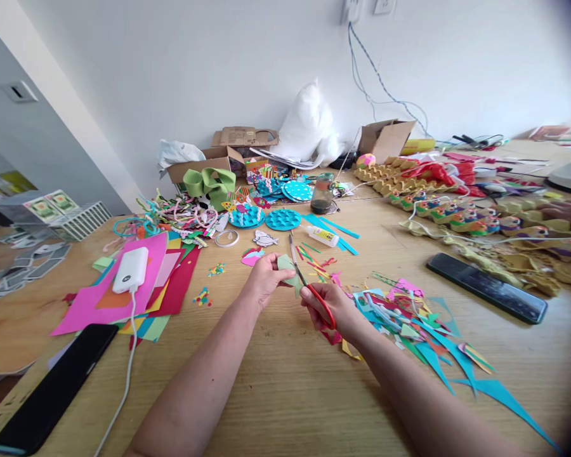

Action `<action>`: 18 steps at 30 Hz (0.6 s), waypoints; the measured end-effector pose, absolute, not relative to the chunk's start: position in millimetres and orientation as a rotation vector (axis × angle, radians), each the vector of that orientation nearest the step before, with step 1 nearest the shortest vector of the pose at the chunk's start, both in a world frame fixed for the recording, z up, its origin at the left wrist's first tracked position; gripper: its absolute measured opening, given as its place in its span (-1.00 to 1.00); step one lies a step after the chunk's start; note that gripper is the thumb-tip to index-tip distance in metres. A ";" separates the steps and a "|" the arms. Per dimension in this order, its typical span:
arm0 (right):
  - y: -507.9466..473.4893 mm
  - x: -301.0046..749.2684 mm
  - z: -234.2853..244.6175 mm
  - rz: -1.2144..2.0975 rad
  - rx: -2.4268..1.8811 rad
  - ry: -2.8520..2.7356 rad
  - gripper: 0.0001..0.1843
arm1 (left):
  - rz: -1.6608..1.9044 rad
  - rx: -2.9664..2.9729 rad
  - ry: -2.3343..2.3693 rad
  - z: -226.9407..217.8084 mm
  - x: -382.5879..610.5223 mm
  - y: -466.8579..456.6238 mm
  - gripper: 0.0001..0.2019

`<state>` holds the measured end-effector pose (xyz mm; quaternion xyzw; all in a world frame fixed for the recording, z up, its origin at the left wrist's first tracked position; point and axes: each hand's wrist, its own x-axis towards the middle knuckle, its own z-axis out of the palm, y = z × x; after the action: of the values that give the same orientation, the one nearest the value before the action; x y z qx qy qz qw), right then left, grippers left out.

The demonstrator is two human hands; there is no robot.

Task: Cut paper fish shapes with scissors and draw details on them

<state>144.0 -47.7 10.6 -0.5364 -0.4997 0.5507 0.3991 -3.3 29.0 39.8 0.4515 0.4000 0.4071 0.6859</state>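
Right now the green paper piece (292, 271) sits between the two hands, raised above the middle of the tabletop (266, 393), with the left hand (263, 280) pinching its left side between thumb and fingers. The right hand (330, 306) grips the red-handled scissors (322, 303), fingers wrapped about the loops. Their long axis runs from the handles at lower right to tips that point toward the far edge by the wall, leaning a little left. The paper's longer side slants much the same way, so blades and paper run nearly alongside each other, the paper lying left of the pivot. It is at the blades; whether it is caught between them cannot be told. Both hands are near the paper, the left being the one that bears it. Beyond the tips, toward the far edge, lies the glue bottle (323, 236); the heap of scraps (409, 324) spreads right of the right hand.
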 end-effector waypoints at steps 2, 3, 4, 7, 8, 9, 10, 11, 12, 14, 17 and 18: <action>-47.8 143.7 11.4 1.387 -1.368 -1.267 -0.47 | 0.912 1.016 0.896 39.2 -3.0 28.5 -0.75; -47.8 143.5 11.7 1.383 -1.373 -1.268 -0.47 | 0.913 1.014 0.897 38.7 -2.9 28.5 -0.74; -47.8 143.4 12.1 1.380 -1.376 -1.269 -0.47 | 0.916 1.011 0.898 38.1 -2.9 28.6 -0.74; -47.9 143.1 13.4 1.372 -1.394 -1.277 -0.47 | 0.925 1.004 0.900 36.2 -2.9 29.7 -0.71; -48.0 143.0 13.9 1.369 -1.400 -1.282 -0.47 | 0.928 1.003 0.902 35.6 -3.0 30.1 -0.71; -48.0 142.9 14.2 1.365 -1.407 -1.287 -0.47 | 0.930 1.002 0.902 35.0 -3.0 30.4 -0.71; -48.2 142.8 14.6 1.362 -1.413 -1.292 -0.47 | 0.929 1.001 0.900 34.6 -3.0 30.6 -0.70; -48.3 142.7 14.9 1.360 -1.416 -1.294 -0.47 | 0.927 1.000 0.897 34.2 -3.0 30.6 -0.70; -48.5 142.5 15.1 1.359 -1.417 -1.293 -0.48 | 0.925 1.001 0.893 33.8 -2.9 30.5 -0.70; -48.8 142.1 15.6 1.356 -1.417 -1.288 -0.48 | 0.917 1.005 0.885 33.1 -2.6 30.3 -0.70; -48.9 141.6 15.9 1.355 -1.419 -1.282 -0.48 | 0.915 1.001 0.885 32.0 -2.0 30.1 -0.71; -48.8 141.5 15.9 1.353 -1.423 -1.281 -0.48 | 0.917 0.996 0.887 31.7 -1.8 30.1 -0.72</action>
<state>141.5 -48.8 15.9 -0.5592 -0.5037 0.5319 0.3880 -1.8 30.1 31.7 0.4455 0.3965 0.4099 0.6901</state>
